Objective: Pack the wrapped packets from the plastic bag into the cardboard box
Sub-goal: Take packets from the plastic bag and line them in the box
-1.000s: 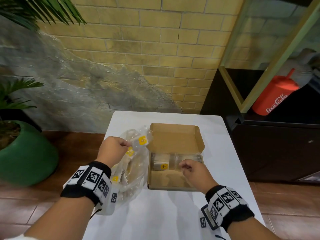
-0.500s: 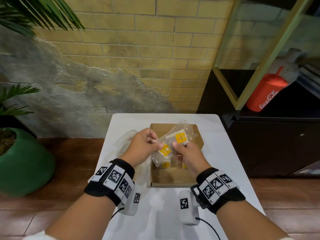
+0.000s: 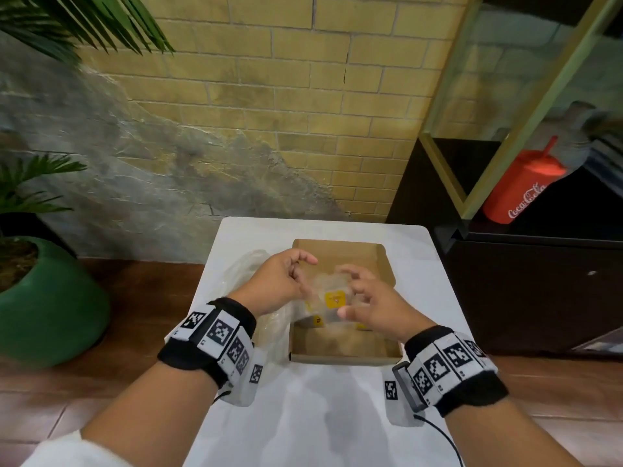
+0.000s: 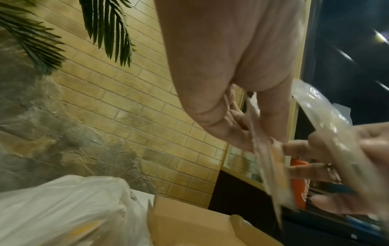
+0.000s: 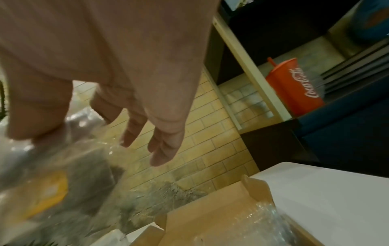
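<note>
A clear wrapped packet with a yellow label hangs blurred over the open cardboard box. My right hand holds it, thumb on top and fingers curled behind the wrap. My left hand is at the packet's left side. In the left wrist view the wrapped packet's edge runs between that hand's thumb and fingers. More packets lie inside the box, partly hidden by my hands. The plastic bag lies crumpled left of the box.
The box and bag sit on a small white table with floor on both sides. A green plant pot stands at the left. A dark cabinet with a red Coca-Cola cup stands at the right.
My left hand lifted a packet out of the bag and over to the box. My right hand rose from the box floor to take it. The packet now sits lower over the box.
</note>
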Demonstrator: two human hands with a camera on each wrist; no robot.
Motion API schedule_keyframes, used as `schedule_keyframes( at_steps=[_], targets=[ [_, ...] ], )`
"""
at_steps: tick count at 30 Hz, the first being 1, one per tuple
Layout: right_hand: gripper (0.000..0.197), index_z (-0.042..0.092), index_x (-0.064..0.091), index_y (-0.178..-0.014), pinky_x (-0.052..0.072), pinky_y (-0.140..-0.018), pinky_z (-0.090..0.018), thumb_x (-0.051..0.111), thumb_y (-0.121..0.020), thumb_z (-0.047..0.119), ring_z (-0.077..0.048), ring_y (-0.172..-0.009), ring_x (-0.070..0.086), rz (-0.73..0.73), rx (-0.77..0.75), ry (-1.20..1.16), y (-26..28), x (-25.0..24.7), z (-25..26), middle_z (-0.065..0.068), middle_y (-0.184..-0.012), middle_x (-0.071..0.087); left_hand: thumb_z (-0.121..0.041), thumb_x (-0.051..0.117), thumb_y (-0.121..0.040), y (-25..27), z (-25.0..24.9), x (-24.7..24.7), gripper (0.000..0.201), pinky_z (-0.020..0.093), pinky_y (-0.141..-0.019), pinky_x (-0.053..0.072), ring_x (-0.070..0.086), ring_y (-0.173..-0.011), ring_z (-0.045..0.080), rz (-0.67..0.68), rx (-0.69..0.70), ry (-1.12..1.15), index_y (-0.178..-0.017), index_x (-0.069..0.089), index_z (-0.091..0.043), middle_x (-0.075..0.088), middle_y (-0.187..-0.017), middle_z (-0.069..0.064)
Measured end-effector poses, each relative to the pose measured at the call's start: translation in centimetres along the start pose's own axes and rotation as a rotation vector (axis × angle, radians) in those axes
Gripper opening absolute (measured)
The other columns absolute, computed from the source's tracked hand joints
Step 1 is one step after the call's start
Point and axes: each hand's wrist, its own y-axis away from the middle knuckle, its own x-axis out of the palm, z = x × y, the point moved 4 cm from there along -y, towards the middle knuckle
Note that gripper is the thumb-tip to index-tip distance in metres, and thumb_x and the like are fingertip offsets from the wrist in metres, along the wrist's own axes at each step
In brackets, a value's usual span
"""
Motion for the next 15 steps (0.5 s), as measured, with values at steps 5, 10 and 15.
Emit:
schedule_keyframes(
  at_steps=[5, 10, 15],
  targets=[
    [0.019, 0.017, 0.058, -0.065, 0.046, -0.072, -0.03, 0.073, -0.076, 0.01, -0.006, -0.072, 0.05, -0.076, 0.051, 0.123, 0.3, -0.6, 0.0, 0.013, -0.07, 0.05, 0.007, 0.071, -0.074, -0.9, -0.7, 1.2, 0.033, 0.011, -0.05, 0.04, 0.043, -0.049, 0.0, -0.064, 0.007, 0.041, -0.086, 0.058, -0.02, 0.046, -0.062, -0.005],
    [0.033, 0.028, 0.051, -0.078, 0.054, -0.075, -0.039, 0.071, -0.076, 0.002, -0.013, -0.074, 0.055, -0.119, 0.103, -0.067, 1.2, -1.7, -1.2, 0.004, -0.082, 0.056, -0.005, 0.066, -0.084, -0.9, -0.8, 2.2, 0.019, 0.012, -0.052, 0.044, 0.05, -0.055, 0.004, -0.101, 0.0, 0.098, -0.068, 0.06, -0.014, 0.056, -0.063, -0.003],
    [0.035, 0.029, 0.057, -0.094, 0.055, -0.075, -0.035, 0.072, -0.076, 0.004, -0.016, -0.077, 0.062, -0.12, 0.13, -0.097, 1.6, -2.1, -2.1, -0.004, -0.096, 0.06, -0.015, 0.069, -0.083, -1.6, -0.3, 3.5, 0.025, 0.018, -0.05, 0.041, 0.045, -0.048, 0.008, -0.146, -0.037, 0.119, -0.063, 0.055, -0.016, 0.053, -0.055, -0.001]
  ],
)
